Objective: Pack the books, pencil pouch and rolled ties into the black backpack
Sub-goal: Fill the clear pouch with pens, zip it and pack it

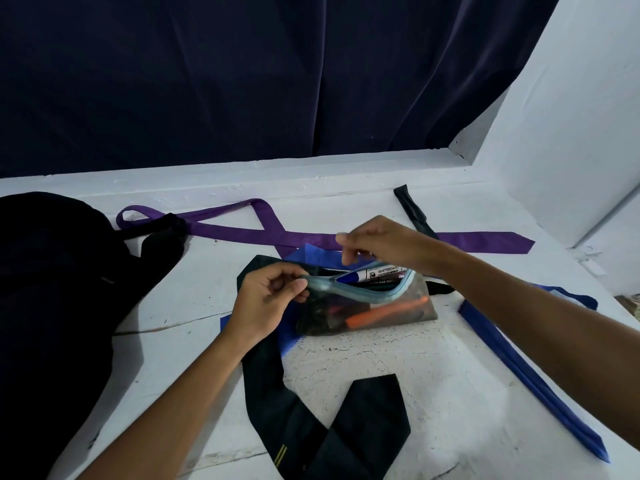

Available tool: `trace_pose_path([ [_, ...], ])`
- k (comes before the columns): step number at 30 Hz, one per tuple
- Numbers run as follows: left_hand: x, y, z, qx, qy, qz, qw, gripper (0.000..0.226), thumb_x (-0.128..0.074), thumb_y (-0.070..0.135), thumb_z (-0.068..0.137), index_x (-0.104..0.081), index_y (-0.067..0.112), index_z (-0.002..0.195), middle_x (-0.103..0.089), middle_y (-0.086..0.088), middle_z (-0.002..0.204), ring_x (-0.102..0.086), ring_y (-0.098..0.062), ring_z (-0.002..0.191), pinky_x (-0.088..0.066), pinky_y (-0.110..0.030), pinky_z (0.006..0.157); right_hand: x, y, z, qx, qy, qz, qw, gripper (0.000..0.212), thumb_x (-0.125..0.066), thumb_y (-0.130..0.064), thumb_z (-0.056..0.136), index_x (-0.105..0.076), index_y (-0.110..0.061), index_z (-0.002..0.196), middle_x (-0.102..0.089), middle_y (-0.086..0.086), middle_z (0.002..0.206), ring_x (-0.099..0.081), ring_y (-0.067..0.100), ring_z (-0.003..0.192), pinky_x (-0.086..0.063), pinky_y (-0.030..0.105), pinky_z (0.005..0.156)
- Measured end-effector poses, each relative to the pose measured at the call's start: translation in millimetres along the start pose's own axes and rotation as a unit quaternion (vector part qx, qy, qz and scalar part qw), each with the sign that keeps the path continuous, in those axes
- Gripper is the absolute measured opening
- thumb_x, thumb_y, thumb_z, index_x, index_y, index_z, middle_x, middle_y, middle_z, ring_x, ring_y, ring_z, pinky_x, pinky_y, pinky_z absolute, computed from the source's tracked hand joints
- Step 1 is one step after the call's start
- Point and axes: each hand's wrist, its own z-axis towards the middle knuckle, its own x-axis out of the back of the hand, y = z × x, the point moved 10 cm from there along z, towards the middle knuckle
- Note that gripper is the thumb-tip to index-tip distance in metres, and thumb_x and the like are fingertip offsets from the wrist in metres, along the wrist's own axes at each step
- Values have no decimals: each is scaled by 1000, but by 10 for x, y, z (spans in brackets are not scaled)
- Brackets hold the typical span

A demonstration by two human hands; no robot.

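A clear pencil pouch (374, 313) with a light blue zipper lies in the middle of the white surface, partly unzipped, with a whiteboard marker (375, 273) and orange pens inside. My left hand (268, 301) pinches the pouch's left zipper end. My right hand (375, 242) hovers over the opening, fingers curled at the far zipper edge. The black backpack (52, 306) lies at the left. Three ties lie unrolled and flat: a purple tie (304, 237) at the back, a dark green tie (294, 410) in front, a blue tie (526, 372) at the right.
A dark blue curtain (242, 81) hangs behind a raised white ledge (277, 174). A white wall (571, 133) closes in the right side. A thin black strap (412, 213) lies at the back right. No books are in view.
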Motion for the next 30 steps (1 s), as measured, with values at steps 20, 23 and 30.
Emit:
trace_pose_path([
  [20, 80, -76, 6, 22, 87, -5, 996, 13, -71, -1, 76, -70, -1, 89, -68, -6, 68, -60, -15, 59, -52, -21, 64, -675, 80, 605, 53, -346, -8, 937, 83, -32, -91, 70, -68, -17, 69, -54, 13, 84, -41, 27, 81, -36, 39, 78],
  [23, 111, -87, 15, 24, 89, -11, 996, 17, -72, 7, 73, -71, 1, 88, -67, -7, 66, -59, -16, 58, -52, -21, 64, -665, 48, 638, 72, -335, -14, 940, 82, -33, -94, 65, -69, -21, 66, -55, 14, 89, -43, 26, 82, -38, 36, 76],
  [30, 104, -100, 48, 21, 87, -16, 996, 14, -71, 5, 74, -71, 1, 87, -67, -8, 67, -60, -16, 60, -52, -22, 65, -642, 8, 645, 103, -315, -25, 943, 73, -22, -70, 88, -63, -13, 69, -55, 11, 81, -42, 23, 76, -38, 30, 69],
])
